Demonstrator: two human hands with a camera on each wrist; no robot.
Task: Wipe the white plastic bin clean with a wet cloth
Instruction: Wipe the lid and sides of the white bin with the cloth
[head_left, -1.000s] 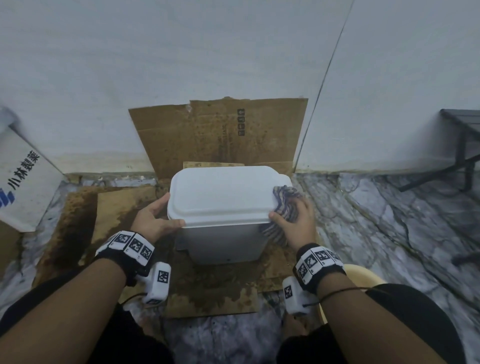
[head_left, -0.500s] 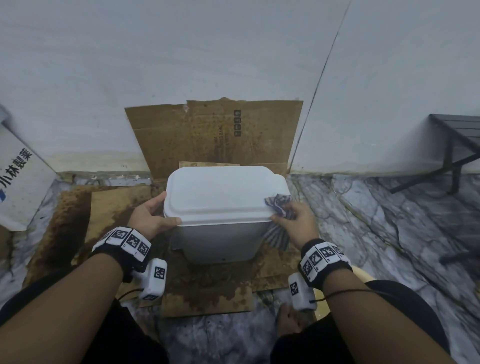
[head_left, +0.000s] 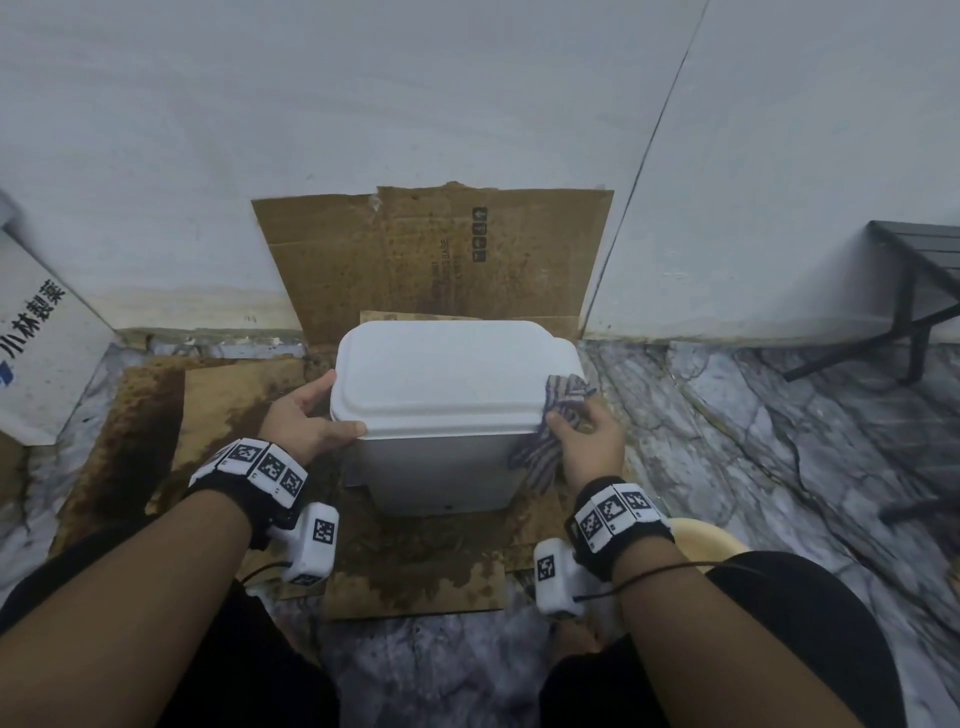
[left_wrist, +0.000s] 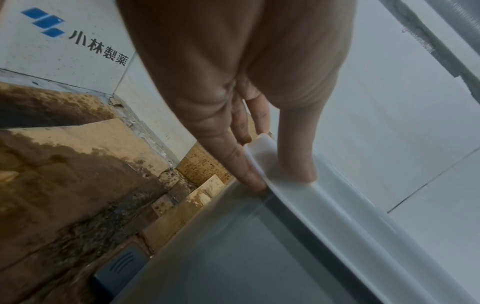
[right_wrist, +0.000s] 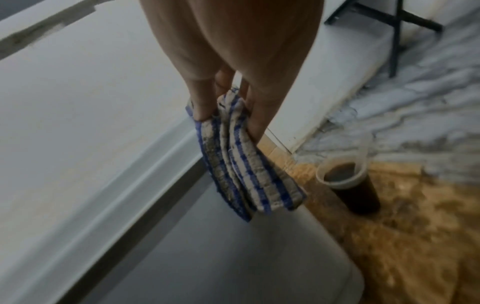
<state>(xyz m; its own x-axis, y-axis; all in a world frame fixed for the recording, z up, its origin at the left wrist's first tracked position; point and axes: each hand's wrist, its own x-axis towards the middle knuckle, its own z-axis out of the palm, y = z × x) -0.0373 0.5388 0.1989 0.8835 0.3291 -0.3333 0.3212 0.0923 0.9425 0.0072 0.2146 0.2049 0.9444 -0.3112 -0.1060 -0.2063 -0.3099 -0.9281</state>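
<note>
Two bare hands worked at the white plastic bin (head_left: 447, 410), one at each side of its lid. The left hand (head_left: 304, 418) clasped the lid's left rim, thumb on top and fingers (left_wrist: 244, 164) curled under the lip. The right hand (head_left: 589, 441) pinched a blue-and-white striped cloth (head_left: 558, 415) between thumb and fingers and held it against the lid's right front corner, the cloth's loose end hanging down the bin's side. The bin stood upright with its lid on, on stained, damp cardboard (head_left: 415, 571) spread over a marble floor (head_left: 779, 441), with another cardboard sheet (head_left: 431, 249) leaning on the wall behind. A clear plastic cup (right_wrist: 345, 174) of dark liquid stood on the cardboard just right of the bin. A white printed box (head_left: 36, 353) lay off to the left, and a dark metal bench (head_left: 919, 280) stood far right.
</note>
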